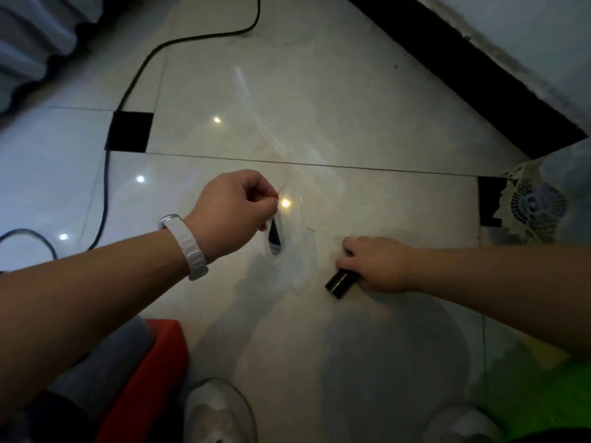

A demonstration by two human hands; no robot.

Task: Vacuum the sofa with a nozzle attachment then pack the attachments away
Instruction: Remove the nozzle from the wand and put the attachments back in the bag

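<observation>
A pale glossy tiled floor (351, 107) is seen from above. Near its middle, a clear plastic bag (300, 260) is held up by its top edge, which is pinched between the thumb and curled fingers of the left hand (233, 212); the bag's lower end hangs down to the floor or just above it, and which of the two cannot be told. Inside the bag, a slim black nozzle attachment (274, 238) is seen upright, just below the pinching fingers. A white wristwatch (188, 247) is worn on the left wrist.

Just beside the bag, towards the right edge of the floor, a short black tube attachment (340, 282) is gripped by the right hand (377, 263), the fingers being curled over it; its free end sticks out towards the near-left. It is held low over the floor, though contact cannot be confirmed.

A black power cord (134, 81) is trailed across the far-left part of the floor, past a black inset tile (129, 132). A black skirting band (463, 75) is run along the far-right edge. A white fan grille (537, 206) is seen at the right edge, and a red and grey appliance body (150, 372) at the near-left corner. Two white shoes (217, 414) are visible at the near edge.
</observation>
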